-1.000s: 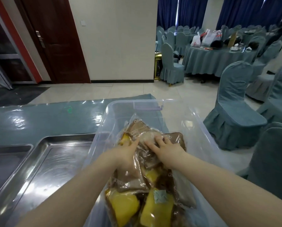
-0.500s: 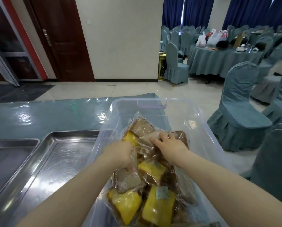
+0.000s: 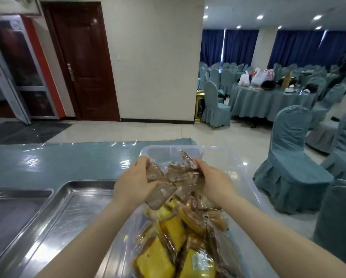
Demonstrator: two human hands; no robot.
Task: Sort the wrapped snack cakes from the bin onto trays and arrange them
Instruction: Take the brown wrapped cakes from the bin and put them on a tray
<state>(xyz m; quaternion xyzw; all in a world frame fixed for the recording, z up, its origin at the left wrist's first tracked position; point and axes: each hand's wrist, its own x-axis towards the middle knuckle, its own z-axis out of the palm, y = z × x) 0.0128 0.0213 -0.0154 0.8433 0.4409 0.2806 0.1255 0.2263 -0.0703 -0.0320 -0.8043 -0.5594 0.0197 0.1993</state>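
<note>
The bench [image 3: 53, 163] wears a teal cloth under a glossy clear plastic sheet. On it lie two steel trays side by side, one [image 3: 11, 205] at the left edge and a second tray [image 3: 67, 213] just beside it. A clear plastic bin [image 3: 238, 169] sits at the right, touching the second tray's rim.

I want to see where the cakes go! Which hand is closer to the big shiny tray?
Left. The left hand grips brown wrapped cakes right beside the steel tray; the right hand is farther, over the clear bin.
</note>
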